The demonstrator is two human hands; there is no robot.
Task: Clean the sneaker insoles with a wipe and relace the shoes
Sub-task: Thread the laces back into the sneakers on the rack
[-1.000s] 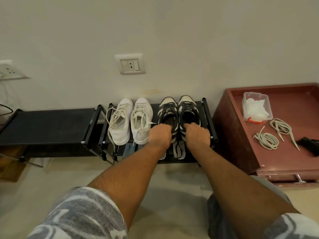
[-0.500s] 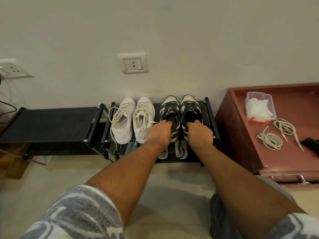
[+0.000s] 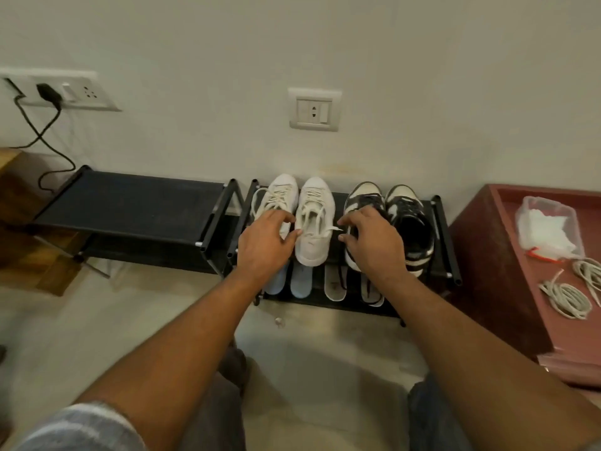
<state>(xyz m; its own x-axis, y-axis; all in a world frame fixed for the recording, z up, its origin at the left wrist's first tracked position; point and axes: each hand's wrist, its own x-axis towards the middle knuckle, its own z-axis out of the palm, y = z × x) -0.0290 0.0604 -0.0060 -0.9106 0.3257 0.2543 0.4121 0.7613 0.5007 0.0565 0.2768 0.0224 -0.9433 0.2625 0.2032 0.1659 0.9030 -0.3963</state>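
Note:
A pair of white laced sneakers [image 3: 316, 229] stands on the top shelf of a black shoe rack [image 3: 444, 242], with a pair of black-and-white sneakers [image 3: 410, 222] to their right. My left hand [image 3: 264, 244] hovers over the left white sneaker, fingers loosely spread, the thumb close to the right white sneaker. My right hand [image 3: 374, 244] is spread above the left black-and-white sneaker, its fingertips reaching toward the right white one. Neither hand holds anything. Several insoles [image 3: 335, 284] lie on the lower shelf. Two coiled loose laces [image 3: 566, 297] and a clear box of wipes [image 3: 548, 227] sit on the red table [image 3: 487, 255].
A second black rack [image 3: 130, 206] stands to the left against the wall. A charger cable [image 3: 48, 157] hangs from the wall socket at the far left. Pale floor [image 3: 309, 353] lies between my knees and the rack.
Both hands have let go of the black-and-white sneakers and moved left, toward the white pair. The camera has come closer and tilted slightly left.

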